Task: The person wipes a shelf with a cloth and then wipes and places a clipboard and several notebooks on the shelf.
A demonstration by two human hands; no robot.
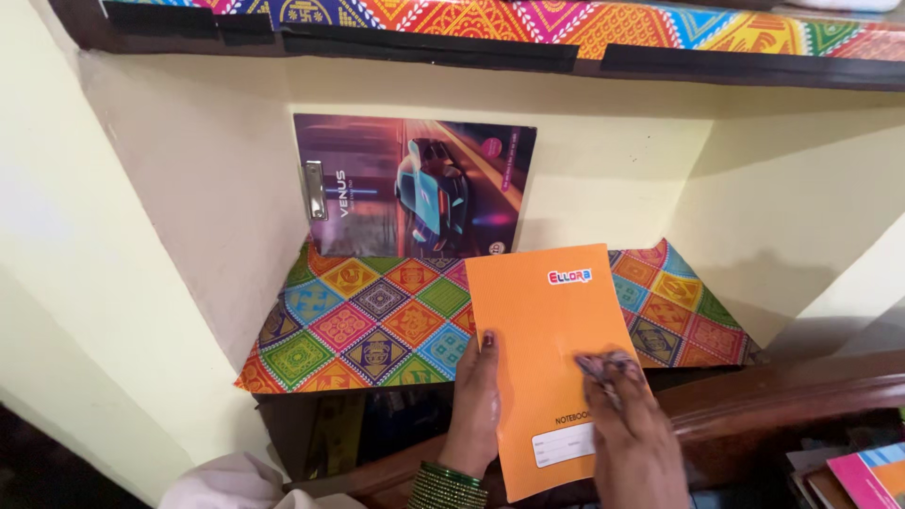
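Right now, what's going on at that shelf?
A person holds an orange notebook upright in front of a wall shelf lined with a colourful patterned sheet. The left hand grips the notebook's left edge, and the right hand presses a small cloth against its cover. At the back of the shelf a clipboard with a car picture leans against the wall. More books show at the lower right.

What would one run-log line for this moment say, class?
left hand: holds orange notebook by its left edge | right hand: rubs small cloth on cover | behind: clipboard leaning on wall, patterned shelf liner
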